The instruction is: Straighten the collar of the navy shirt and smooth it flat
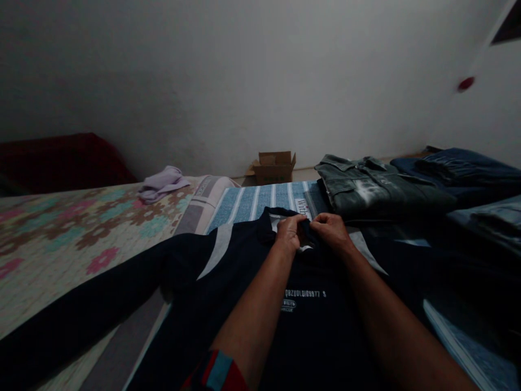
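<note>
A dark navy long-sleeved shirt [252,282] lies spread out, with pale grey shoulder stripes and white lettering on its chest. Its left-hand sleeve reaches out to the lower left of the view. At the collar, my left hand [290,229] is closed with its fingers on the neck opening. Just to the right, my right hand [331,231] pinches the other side of the same collar. A white patch inside the neck shows between the hands. Both sets of fingertips are partly hidden in the dark cloth.
Under the shirt are a blue-and-white striped cloth [260,198] and a floral bedspread [122,233]. Folded denim jacket [378,184] and dark jeans [468,168] sit at right. A lilac cloth [163,183] lies at left. Beyond the bed stands an open cardboard box [273,172].
</note>
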{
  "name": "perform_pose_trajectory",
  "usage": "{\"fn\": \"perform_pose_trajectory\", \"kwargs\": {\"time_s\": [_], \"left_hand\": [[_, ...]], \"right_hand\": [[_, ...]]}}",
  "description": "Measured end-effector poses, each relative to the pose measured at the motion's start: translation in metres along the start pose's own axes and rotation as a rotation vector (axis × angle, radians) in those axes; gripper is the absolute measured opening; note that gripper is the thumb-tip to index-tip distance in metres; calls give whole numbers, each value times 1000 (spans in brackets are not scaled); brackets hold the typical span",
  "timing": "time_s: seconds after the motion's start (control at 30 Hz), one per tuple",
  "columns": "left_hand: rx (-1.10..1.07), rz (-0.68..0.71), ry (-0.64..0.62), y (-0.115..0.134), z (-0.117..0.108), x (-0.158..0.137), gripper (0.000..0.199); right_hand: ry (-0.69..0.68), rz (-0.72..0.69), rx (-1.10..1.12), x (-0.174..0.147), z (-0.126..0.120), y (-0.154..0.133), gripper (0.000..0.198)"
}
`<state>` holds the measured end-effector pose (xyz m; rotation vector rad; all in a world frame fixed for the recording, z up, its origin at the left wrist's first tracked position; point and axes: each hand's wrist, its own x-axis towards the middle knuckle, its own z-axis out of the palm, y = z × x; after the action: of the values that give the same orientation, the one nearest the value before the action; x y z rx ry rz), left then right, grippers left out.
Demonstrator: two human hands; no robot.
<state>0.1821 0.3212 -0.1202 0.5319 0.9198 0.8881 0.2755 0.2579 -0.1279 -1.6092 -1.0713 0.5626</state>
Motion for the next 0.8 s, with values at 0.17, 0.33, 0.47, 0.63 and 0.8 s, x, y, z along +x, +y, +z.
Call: {"fn": "perform_pose_trajectory", "kwargs": {"time_s": [0.17, 0.33, 0.47, 0.63, 0.8], "left_hand": [[81, 182, 55, 0, 3, -5, 27], [151, 273, 91, 2, 4, -5, 33], [201, 316, 109, 3, 4, -3, 35], [264, 342, 109, 2, 5, -2, 35], [350, 358, 81, 1, 7, -4, 40]], "right_hand": [[14, -68, -119, 0, 2, -2, 8], [12, -152, -355, -8, 2, -26, 12], [-108, -204, -761, -19, 2, -52, 26], [-130, -153, -969, -27, 5, -67, 31], [-113, -95, -1051, -26, 8, -69, 28]]}}
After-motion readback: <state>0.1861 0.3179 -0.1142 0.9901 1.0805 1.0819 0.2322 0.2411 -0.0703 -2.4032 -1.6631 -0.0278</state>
